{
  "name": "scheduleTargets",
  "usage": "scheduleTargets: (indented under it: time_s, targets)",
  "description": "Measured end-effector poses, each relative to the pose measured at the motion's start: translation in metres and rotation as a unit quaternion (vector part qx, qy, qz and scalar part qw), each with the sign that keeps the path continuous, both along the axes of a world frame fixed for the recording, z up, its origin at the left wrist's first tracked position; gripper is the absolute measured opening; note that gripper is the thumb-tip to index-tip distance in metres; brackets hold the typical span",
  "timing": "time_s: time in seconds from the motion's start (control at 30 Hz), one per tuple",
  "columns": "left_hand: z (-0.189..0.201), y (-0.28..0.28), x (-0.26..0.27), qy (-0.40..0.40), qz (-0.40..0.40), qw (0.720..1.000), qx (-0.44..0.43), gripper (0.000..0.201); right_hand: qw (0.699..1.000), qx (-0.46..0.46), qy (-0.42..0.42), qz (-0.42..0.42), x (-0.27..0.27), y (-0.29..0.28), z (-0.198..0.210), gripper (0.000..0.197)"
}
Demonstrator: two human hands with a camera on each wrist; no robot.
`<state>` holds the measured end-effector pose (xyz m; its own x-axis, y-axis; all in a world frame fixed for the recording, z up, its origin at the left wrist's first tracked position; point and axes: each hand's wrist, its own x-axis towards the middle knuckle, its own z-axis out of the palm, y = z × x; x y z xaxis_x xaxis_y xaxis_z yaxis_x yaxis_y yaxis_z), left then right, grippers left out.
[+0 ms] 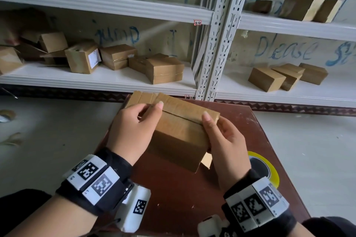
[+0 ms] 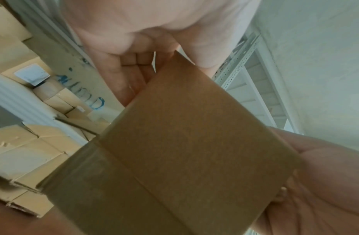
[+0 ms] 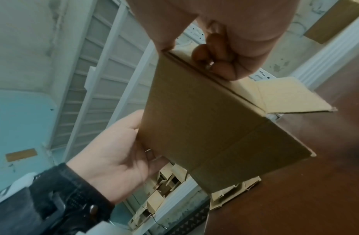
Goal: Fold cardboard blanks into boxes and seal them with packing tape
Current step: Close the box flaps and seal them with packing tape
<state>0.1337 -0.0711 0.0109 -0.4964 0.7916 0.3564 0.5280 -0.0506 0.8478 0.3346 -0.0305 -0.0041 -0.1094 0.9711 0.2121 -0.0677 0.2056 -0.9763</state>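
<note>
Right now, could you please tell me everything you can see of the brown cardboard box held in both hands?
The brown cardboard box is a small rectangular carton of plain corrugated board, held tilted above the dark red-brown table. Its two top flaps are folded shut, meeting at a seam; glossy tape shows on it in the left wrist view. A pale lower flap still hangs open. The left hand grips one end, the right hand the other, thumbs on top.
</note>
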Motion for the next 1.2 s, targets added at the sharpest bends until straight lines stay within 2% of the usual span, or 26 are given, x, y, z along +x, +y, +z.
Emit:
scheduleTargets:
  time_s: [0.07, 0.17, 0.23, 0.4, 0.5, 0.6, 0.7, 0.8, 0.9, 1.1, 1.2]
  targets:
    - [0.002, -0.003, 0.001, -0.008, -0.005, 1.000, 0.001, 0.046, 1.000, -0.015, 0.002, 0.006, 0.002, 0.002, -0.001, 0.037]
    - [0.002, -0.004, 0.002, 0.006, -0.015, 1.000, 0.004, 0.051, 0.999, -0.036, -0.003, 0.002, 0.006, 0.006, -0.006, 0.024]
    - [0.000, -0.006, 0.003, 0.009, -0.029, 1.000, -0.001, 0.051, 0.999, -0.049, -0.009, -0.004, 0.006, 0.007, -0.009, 0.026]
    - [-0.009, -0.004, 0.003, -0.045, -0.030, 0.998, -0.018, 0.044, 0.999, -0.019, -0.041, -0.030, 0.002, 0.008, -0.011, 0.025]
    - [-0.013, -0.003, 0.008, -0.076, -0.037, 0.995, -0.058, 0.058, 0.999, -0.012, -0.034, -0.021, -0.001, 0.003, -0.005, 0.026]
    - [-0.016, -0.006, 0.013, -0.029, -0.026, 0.998, -0.042, 0.063, 0.997, 0.022, -0.064, -0.030, 0.000, 0.004, -0.007, 0.028]
    - [-0.014, -0.007, 0.013, 0.018, -0.022, 1.000, -0.012, 0.048, 0.993, 0.022, -0.099, -0.060, -0.001, 0.013, -0.015, 0.037]
    - [-0.009, -0.004, 0.011, 0.016, -0.007, 1.000, 0.009, 0.033, 0.990, 0.001, -0.107, -0.093, -0.005, 0.018, -0.022, 0.051]
    - [-0.010, -0.002, 0.008, 0.032, 0.011, 0.999, 0.015, 0.036, 0.988, -0.008, -0.122, -0.097, -0.005, 0.017, -0.022, 0.044]
    - [-0.008, 0.000, 0.003, -0.017, 0.019, 1.000, 0.001, 0.048, 0.976, 0.034, -0.215, -0.026, 0.000, 0.006, -0.012, 0.035]
    - [-0.006, 0.000, 0.002, -0.074, 0.014, 0.997, -0.012, 0.048, 0.980, 0.018, -0.192, -0.043, -0.001, 0.012, -0.017, 0.038]
